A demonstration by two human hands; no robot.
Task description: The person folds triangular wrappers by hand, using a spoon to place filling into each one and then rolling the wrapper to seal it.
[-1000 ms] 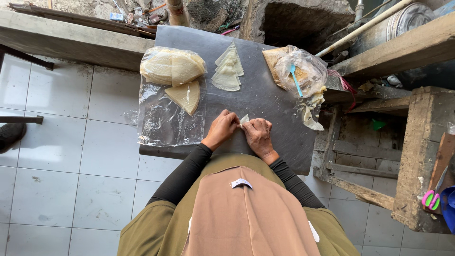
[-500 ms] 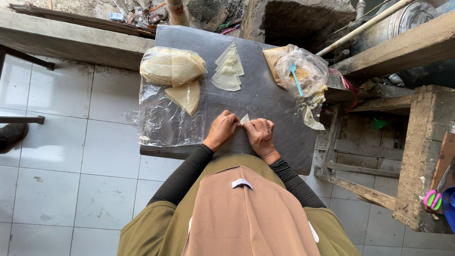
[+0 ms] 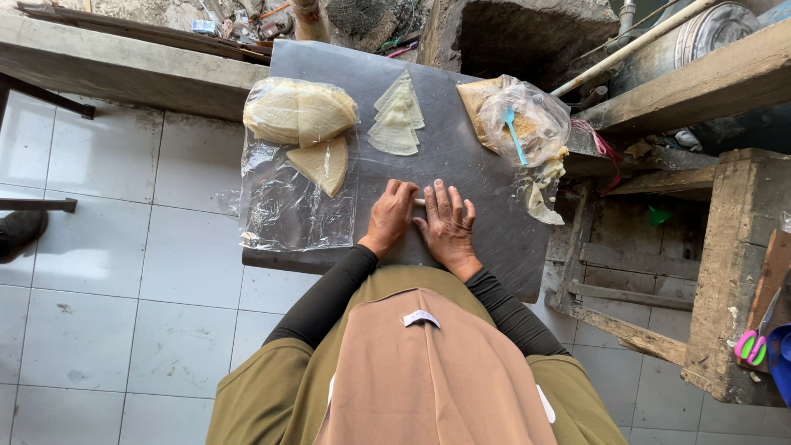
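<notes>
My left hand (image 3: 390,217) and my right hand (image 3: 448,223) lie side by side, palms down, on a grey board (image 3: 461,156). They press on a pale piece of dough wrapper (image 3: 419,202), of which only a sliver shows between them. Beyond my hands lies a stack of folded triangular wrappers (image 3: 397,117). At the left a clear plastic bag (image 3: 297,189) holds quarter-round wrapper sheets (image 3: 301,115). At the right a clear bag of filling (image 3: 523,124) has a blue spoon (image 3: 515,136) in it.
The board rests over a white tiled floor (image 3: 124,272). A concrete ledge (image 3: 124,70) runs along the far left. Rough wooden beams and a frame (image 3: 725,247) stand at the right, with pink-and-green scissors (image 3: 754,342) on them. A metal drum (image 3: 700,33) stands far right.
My hands have flattened over the wrapper. A second ago the fingertips pinched it with a white corner standing up; now only a sliver shows between the palms.
</notes>
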